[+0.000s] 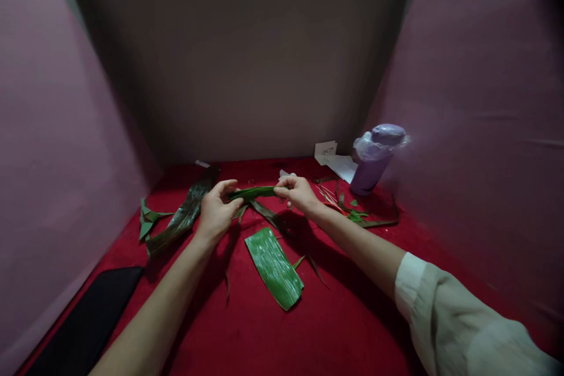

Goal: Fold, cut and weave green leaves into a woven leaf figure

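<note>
My left hand (217,211) and my right hand (298,192) hold a narrow green leaf strip (255,192) between them, just above the red table (264,329). Each hand pinches one end of the strip with thumb and fingers closed. Below the hands a flat, cut piece of green leaf (274,267) lies on the red cloth. A long dark leaf (183,217) lies to the left of my left hand.
A purple bottle with a plastic wrap over its top (374,158) stands at the back right, beside white paper (335,161). Leaf scraps and thin sticks (348,208) lie near it. A folded leaf bit (147,220) is at the left. A black object (88,323) sits at the front left. Pinkish walls enclose the table.
</note>
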Tool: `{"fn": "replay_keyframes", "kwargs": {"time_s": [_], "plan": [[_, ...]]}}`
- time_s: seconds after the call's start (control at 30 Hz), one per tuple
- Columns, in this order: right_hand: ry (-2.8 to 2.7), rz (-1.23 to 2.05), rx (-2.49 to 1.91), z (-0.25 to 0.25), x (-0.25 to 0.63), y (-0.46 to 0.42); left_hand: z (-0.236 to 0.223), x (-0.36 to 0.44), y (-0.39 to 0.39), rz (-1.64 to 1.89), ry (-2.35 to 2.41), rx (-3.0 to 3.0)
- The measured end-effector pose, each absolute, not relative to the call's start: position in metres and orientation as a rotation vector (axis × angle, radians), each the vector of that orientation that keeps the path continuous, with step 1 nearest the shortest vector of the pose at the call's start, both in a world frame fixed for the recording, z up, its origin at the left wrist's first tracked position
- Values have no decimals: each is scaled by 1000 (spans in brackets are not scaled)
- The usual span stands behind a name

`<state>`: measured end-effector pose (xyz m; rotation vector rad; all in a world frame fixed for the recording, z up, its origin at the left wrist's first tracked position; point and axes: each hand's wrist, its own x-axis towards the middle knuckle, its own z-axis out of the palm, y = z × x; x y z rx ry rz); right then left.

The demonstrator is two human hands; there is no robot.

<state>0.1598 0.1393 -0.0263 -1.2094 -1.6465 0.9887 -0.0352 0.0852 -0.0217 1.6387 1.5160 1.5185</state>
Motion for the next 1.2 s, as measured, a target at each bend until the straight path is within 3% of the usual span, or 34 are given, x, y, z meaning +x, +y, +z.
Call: {"fn": "replay_keyframes", "kwargs": {"time_s": [0.33, 0.73, 1.2], "plan": [[-1440, 891, -1519, -43, 178, 150, -57, -51, 89, 1602, 1593, 1564], [-1826, 505, -1815, -32, 195, 152, -61, -43, 78, 1517, 1644, 1663], [-2211, 72, -1672, -38, 206, 136, -54, -30, 66, 1498, 1618, 1786]]}}
